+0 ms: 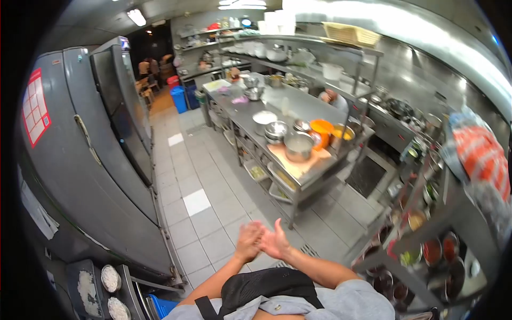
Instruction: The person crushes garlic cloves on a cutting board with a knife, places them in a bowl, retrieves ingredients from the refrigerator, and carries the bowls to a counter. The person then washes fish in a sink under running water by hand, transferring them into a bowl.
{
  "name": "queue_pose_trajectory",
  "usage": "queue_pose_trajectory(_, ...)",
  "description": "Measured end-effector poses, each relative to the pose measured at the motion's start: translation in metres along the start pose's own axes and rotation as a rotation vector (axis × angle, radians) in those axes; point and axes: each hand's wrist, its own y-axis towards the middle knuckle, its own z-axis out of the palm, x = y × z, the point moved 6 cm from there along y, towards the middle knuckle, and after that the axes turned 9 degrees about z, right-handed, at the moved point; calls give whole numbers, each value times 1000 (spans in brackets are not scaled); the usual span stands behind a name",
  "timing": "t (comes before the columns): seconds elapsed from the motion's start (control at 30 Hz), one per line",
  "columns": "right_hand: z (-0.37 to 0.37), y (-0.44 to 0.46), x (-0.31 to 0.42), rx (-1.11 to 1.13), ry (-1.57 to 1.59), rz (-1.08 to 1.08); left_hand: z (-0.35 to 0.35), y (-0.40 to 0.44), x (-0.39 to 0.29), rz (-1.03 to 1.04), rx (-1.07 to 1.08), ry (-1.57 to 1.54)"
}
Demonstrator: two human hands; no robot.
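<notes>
Head camera view looks down on the person's two bare hands, raised in front of the body above the grey tiled floor. The right hand is loosely opened, thumb up and palm turned toward the other; the left hand is motion-blurred, so how far its fingers are curled, or whether they have hold of anything, cannot be told. The two meet or nearly meet at the fingers; contact is unclear. Nearest to them is the stainless-steel prep table, its near corner beyond and slightly right of the hands, apart from both. On that corner lies a cutting board bearing a steel pot, both out past the fingertips. Stacked steel bowls stand left of the pot, an orange container behind it to the right. Grey refrigerator doors line the left side.
</notes>
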Motion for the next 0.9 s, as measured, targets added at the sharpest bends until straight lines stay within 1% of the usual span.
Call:
queue_pose_trajectory(0.03,2,23,8,65,-160,110,-16,-16,49,-311,-205,-136)
queue_pose_trajectory(0.07,4,45,8,133,-307,209,2,-71,138,-652,133,-145)
queue_pose_trajectory(0.1,32,53,26,283,-243,319,26,-164,236,-865,586,4)
queue_pose_trajectory(0.13,34,72,47,305,-233,319,12,-237,266,-995,764,244)
queue_pose_trajectory(0.17,29,89,66,274,-562,279,-18,-285,257,-940,845,339)
queue_pose_trajectory(0.2,22,104,88,230,-895,230,-41,-306,230,-968,953,293)
queue_pose_trajectory(0.23,5,121,110,142,-980,161,-65,-342,214,-1184,964,201)
queue_pose_trajectory(0.27,-21,134,129,24,-984,142,-81,-367,204,-1390,905,125)
queue_pose_trajectory(0.3,-51,145,146,-90,-989,122,-92,-386,199,-1535,830,65)
queue_pose_trajectory(0.37,-133,162,166,-329,-700,214,-101,-393,200,-1676,703,-4)
queue_pose_trajectory(0.4,-182,172,169,-389,-648,217,-98,-393,208,-1717,639,-38)
queue_pose_trajectory(0.43,-234,181,172,-564,-808,220,-98,-394,220,-1751,579,-64)
queue_pose_trajectory(0.47,-294,189,171,-597,-1004,207,-96,-391,231,-1781,514,-92)
queue_pose_trajectory(0.5,-341,191,169,-639,-1238,241,-93,-387,246,-1803,456,-116)
queue_pose_trajectory(0.53,-336,185,179,-716,-1685,336,-86,-383,266,-1817,407,-140)
queue_pose_trajectory(0.57,-422,183,166,-692,-1669,187,-83,-373,292,-1824,371,-161)
queue_pose_trajectory(0.6,-551,188,140,-647,-1754,198,-80,-363,326,-1826,335,-172)
queue_pose_trajectory(0.63,-542,170,150,-768,-1681,373,-78,-357,358,-1822,324,-183)
queue_pose_trajectory(0.67,-511,180,164,-849,-1629,474,-81,-349,393,-1816,299,-192)
queue_pose_trajectory(0.73,-481,226,198,-955,-1560,529,-76,-319,497,-1733,279,-186)
queue_pose_trajectory(0.77,-471,253,213,-986,-1537,532,-71,-288,552,-1664,283,-187)
queue_pose_trajectory(0.8,-464,282,228,-1010,-1510,531,-65,-250,615,-1539,306,-169)
queue_pose_trajectory(0.83,-458,312,242,-1033,-1485,520,-69,-193,682,-1301,276,-129)
queue_pose_trajectory(0.87,-453,343,255,-1047,-1460,505,-79,-155,749,-1460,-93,-237)
queue_pose_trajectory(0.9,-451,374,267,-1061,-1434,486,-110,-77,801,-1232,-397,-325)
